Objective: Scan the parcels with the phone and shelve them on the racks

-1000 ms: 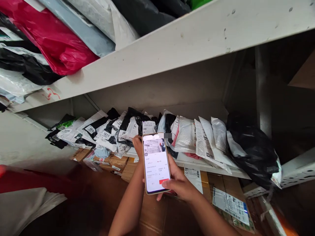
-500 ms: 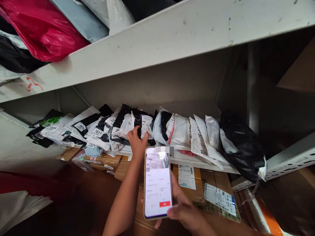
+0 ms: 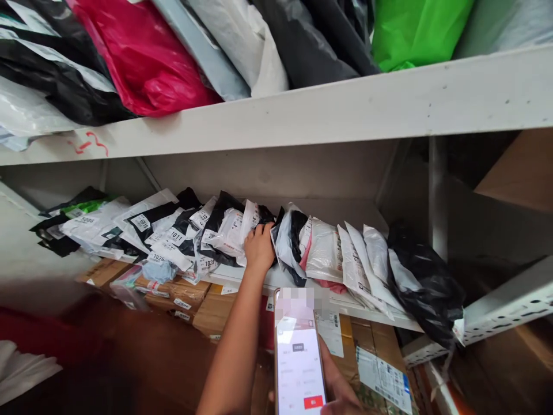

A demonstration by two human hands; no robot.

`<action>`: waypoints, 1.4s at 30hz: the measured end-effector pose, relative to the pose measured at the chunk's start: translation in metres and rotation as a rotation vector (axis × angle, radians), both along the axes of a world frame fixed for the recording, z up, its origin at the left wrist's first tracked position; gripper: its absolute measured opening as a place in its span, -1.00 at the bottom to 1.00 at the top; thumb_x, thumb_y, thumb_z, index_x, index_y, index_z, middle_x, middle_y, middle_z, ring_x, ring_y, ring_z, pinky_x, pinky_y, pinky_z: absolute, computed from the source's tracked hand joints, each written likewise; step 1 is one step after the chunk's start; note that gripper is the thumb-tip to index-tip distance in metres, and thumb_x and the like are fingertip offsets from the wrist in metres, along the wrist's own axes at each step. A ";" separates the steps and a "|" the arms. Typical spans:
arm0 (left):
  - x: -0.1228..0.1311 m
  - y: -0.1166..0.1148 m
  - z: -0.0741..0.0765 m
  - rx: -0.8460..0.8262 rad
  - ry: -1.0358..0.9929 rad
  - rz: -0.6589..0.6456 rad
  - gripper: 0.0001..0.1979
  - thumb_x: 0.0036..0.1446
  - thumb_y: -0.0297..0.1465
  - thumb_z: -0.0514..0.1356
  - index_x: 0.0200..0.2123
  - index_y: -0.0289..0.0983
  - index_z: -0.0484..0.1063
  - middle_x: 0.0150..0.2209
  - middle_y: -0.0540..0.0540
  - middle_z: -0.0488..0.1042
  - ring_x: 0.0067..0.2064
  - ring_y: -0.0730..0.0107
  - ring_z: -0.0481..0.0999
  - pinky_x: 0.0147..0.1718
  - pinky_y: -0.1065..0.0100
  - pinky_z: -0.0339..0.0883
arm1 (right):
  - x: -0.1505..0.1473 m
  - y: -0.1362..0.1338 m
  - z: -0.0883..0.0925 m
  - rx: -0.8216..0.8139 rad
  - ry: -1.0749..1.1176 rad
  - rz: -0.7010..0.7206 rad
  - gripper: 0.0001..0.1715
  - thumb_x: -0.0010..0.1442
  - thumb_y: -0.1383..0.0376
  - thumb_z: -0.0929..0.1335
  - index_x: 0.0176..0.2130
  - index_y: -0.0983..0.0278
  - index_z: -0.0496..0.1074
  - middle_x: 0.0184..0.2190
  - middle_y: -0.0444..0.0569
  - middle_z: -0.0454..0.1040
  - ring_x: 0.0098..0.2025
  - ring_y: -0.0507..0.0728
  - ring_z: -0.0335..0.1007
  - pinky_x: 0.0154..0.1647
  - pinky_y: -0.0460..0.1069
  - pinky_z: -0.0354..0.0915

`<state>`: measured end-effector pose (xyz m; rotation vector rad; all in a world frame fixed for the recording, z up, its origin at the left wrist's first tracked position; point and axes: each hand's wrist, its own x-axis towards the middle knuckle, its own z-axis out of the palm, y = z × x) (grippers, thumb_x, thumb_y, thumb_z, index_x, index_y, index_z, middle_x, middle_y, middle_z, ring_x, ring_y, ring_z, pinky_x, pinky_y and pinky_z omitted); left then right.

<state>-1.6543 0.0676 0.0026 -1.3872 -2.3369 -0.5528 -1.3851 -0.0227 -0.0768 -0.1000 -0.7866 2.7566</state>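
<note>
My left hand (image 3: 260, 246) reaches into the row of parcels on the middle shelf. Its fingers are bent over a black mailing bag (image 3: 266, 214), with their tips partly hidden. Just left of it leans a white-labelled parcel (image 3: 230, 227), and to its right stand a grey-white bag (image 3: 285, 245) and a clear-wrapped white parcel (image 3: 324, 248). My right hand (image 3: 336, 377) is closed around a smartphone (image 3: 300, 369) at the bottom centre. The phone's lit screen shows a form with a red button, and its top is blurred out.
Numbered parcels (image 3: 173, 236) fill the shelf's left side; a large black bag (image 3: 425, 282) overhangs at right. The upper shelf's white beam (image 3: 302, 124) crosses above my hands, bearing red, grey and green bags. Cardboard boxes (image 3: 173, 294) sit below.
My left hand has shifted right along the row, off the labelled parcel and onto the black bag beside it. The phone sits lower in view and its screen has changed. The view has tilted up.
</note>
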 end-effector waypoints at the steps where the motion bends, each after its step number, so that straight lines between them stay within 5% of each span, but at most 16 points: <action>1: 0.001 0.000 -0.002 0.044 0.000 0.020 -0.57 0.24 -0.47 -0.01 0.13 -0.07 0.34 0.07 -0.14 0.37 -0.02 0.08 0.37 -0.06 0.11 0.29 | 0.003 0.002 0.000 0.019 -0.014 -0.007 0.66 -0.20 0.15 0.60 0.35 0.17 -0.61 0.07 0.17 0.43 0.03 0.46 0.43 -0.02 0.23 0.32; 10: -0.010 -0.011 -0.001 0.093 -0.129 0.014 -0.75 0.24 -0.21 0.07 -0.17 -0.12 0.50 -0.09 -0.12 0.38 -0.08 0.15 0.39 -0.10 0.18 0.30 | 0.009 0.012 0.009 0.085 -0.048 -0.042 0.75 -0.24 0.12 0.60 0.30 0.24 -0.75 -0.06 0.12 0.51 -0.07 0.40 0.50 -0.17 0.11 0.37; 18: 0.007 -0.007 0.004 -0.034 -0.066 0.197 -0.51 0.13 -0.26 0.17 0.16 0.03 0.28 0.03 -0.21 0.29 -0.04 -0.03 0.36 -0.16 0.04 0.26 | 0.012 0.001 0.024 0.059 -0.043 -0.027 0.58 -0.19 0.20 0.52 0.35 0.20 -0.63 0.02 0.12 0.48 0.03 0.43 0.44 -0.08 0.15 0.34; 27: 0.004 -0.003 -0.013 0.053 0.113 0.106 -0.79 0.17 -0.45 0.08 -0.14 -0.19 0.42 -0.08 -0.19 0.37 -0.11 0.07 0.34 -0.21 0.15 0.24 | 0.003 -0.005 0.005 -0.053 0.027 -0.100 0.73 -0.23 0.28 0.57 0.29 0.25 -0.80 0.05 0.13 0.46 0.00 0.36 0.46 0.06 0.21 0.29; 34: -0.002 -0.008 -0.031 0.236 0.064 0.128 -0.76 0.26 -0.41 0.02 -0.10 -0.25 0.44 -0.02 -0.22 0.37 -0.03 0.10 0.36 -0.07 0.18 0.26 | 0.003 -0.001 -0.011 -0.031 0.042 -0.098 0.71 -0.23 0.24 0.60 0.34 0.13 -0.68 0.01 0.12 0.48 -0.05 0.42 0.49 -0.09 0.22 0.37; 38: -0.001 -0.007 -0.025 0.208 0.047 0.091 -0.71 0.24 -0.46 0.01 -0.08 -0.16 0.48 0.16 -0.16 0.26 0.07 0.11 0.32 -0.02 0.16 0.25 | 0.009 0.004 -0.003 0.010 0.022 -0.098 0.66 -0.20 0.24 0.57 0.33 0.18 -0.70 0.08 0.19 0.43 -0.01 0.41 0.47 -0.29 0.06 0.41; 40: -0.001 -0.007 -0.018 0.152 0.033 0.093 -0.73 0.22 -0.42 0.04 -0.11 -0.15 0.49 0.10 -0.15 0.32 0.03 0.08 0.33 -0.06 0.14 0.27 | 0.012 0.005 0.002 0.043 0.005 -0.083 0.64 -0.16 0.22 0.55 0.32 0.22 -0.73 0.06 0.23 0.44 -0.01 0.43 0.47 -0.45 -0.02 0.36; 42: -0.001 -0.007 -0.009 0.113 -0.002 0.119 -0.78 0.21 -0.34 0.08 -0.13 -0.14 0.49 0.00 -0.15 0.37 -0.03 0.06 0.35 -0.13 0.14 0.30 | 0.013 0.006 0.004 0.048 -0.015 -0.091 0.61 -0.17 0.20 0.56 0.35 0.22 -0.63 0.05 0.21 0.45 0.00 0.43 0.46 -0.36 0.03 0.41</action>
